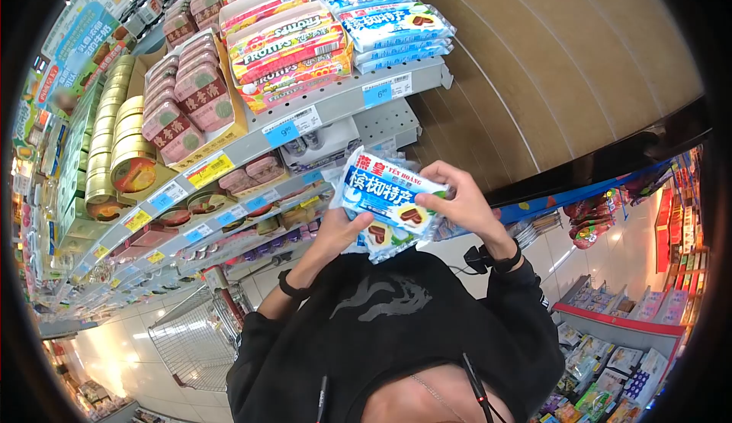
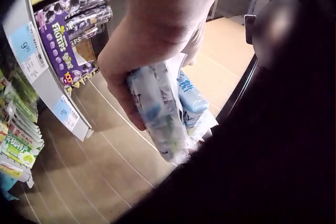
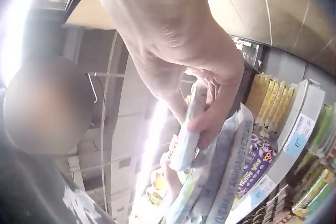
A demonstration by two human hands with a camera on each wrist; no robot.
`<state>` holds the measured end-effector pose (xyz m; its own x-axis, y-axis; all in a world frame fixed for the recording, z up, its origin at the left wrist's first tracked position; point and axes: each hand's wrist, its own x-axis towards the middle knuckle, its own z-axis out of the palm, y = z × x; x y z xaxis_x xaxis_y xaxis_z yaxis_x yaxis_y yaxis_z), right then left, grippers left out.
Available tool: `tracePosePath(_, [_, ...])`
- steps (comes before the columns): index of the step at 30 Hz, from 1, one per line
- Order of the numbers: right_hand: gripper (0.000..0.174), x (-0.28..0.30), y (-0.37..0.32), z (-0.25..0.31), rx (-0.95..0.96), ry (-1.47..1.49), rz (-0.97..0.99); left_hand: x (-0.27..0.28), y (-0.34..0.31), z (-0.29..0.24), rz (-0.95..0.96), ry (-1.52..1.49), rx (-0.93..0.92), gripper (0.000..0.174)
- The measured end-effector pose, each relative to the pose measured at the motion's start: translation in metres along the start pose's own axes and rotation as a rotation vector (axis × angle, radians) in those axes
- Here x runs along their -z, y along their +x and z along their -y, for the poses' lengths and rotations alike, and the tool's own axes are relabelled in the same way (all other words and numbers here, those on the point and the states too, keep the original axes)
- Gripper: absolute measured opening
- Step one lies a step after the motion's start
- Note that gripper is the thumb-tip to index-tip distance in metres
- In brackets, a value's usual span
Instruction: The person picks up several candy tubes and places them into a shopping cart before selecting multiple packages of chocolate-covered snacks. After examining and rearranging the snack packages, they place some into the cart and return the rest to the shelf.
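In front of the person's chest, both hands hold a small stack of blue-and-white snack packets, printed with red lettering and a brown sweet. The right hand [image 1: 461, 200] pinches the top packet [image 1: 389, 194] at its right end, thumb on the printed face. Lower down, the left hand [image 1: 339, 232] grips the packets from the left, its thumb over the lower packet [image 1: 379, 234]. The left wrist view shows the left fingers curled round the edge of a wrapped packet [image 2: 157, 111]. In the right wrist view, thumb and fingers close on one packet [image 3: 190, 129] beside others in the stack.
Matching blue-and-white packets [image 1: 389, 22] lie piled at the shelf's right end. Next to them stand Fruttis boxes [image 1: 286, 49], pink packs [image 1: 191, 91] and gold tins [image 1: 136, 144]. A price-tagged shelf edge [image 1: 328, 110] runs just beyond the hands. A shopping cart [image 1: 194, 339] stands lower left.
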<state>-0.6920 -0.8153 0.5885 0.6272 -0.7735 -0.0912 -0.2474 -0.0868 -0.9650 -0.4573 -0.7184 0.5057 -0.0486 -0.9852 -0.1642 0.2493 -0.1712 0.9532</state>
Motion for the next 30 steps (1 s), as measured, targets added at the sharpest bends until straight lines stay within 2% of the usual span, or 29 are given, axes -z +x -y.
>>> tracePosePath(3, [0.027,0.020,0.005,0.018,0.063,0.138,-0.106,-0.003,-0.002,-0.008,-0.048,0.083,-0.004,0.061])
tracePosePath(5, [0.027,0.042,0.018,0.019,0.238,0.273,-0.246,-0.006,-0.006,-0.012,-0.057,0.042,-0.064,0.055])
tracePosePath(7, [0.029,0.069,0.032,0.047,0.162,0.454,-0.369,-0.003,-0.012,-0.019,-0.013,-0.005,0.024,0.053])
tracePosePath(9, [0.031,0.091,0.064,0.077,0.390,0.492,-0.411,-0.002,-0.016,-0.016,-0.030,0.002,0.005,0.051])
tracePosePath(11, [0.033,0.110,0.097,0.106,0.463,0.473,-0.461,0.003,-0.021,-0.011,-0.058,-0.017,0.041,0.053])
tracePosePath(14, [0.038,0.137,0.154,0.134,0.445,0.482,-0.373,0.009,-0.030,-0.004,-0.116,-0.031,0.049,0.056])
tracePosePath(16, [0.042,0.147,0.195,0.143,0.376,0.240,-0.308,0.011,-0.038,-0.003,-0.155,-0.042,0.053,0.055])
tracePosePath(17, [0.042,0.154,0.218,0.142,0.383,0.240,-0.298,0.013,-0.042,-0.001,-0.202,-0.065,0.082,0.053])
tracePosePath(20, [0.041,0.172,0.276,0.121,0.196,0.115,-0.070,0.016,-0.051,0.005,-0.272,-0.108,0.086,0.051])
tracePosePath(23, [0.041,0.163,0.297,0.121,0.133,0.026,0.003,0.019,-0.055,0.007,-0.322,-0.143,0.050,0.046])
tracePosePath(26, [0.046,0.150,0.305,0.121,0.108,-0.135,-0.043,0.019,-0.059,0.005,-0.356,-0.135,0.101,0.044])
tracePosePath(30, [0.046,0.153,0.314,0.115,0.126,-0.156,0.024,0.017,-0.057,-0.001,-0.338,-0.105,0.081,0.047])
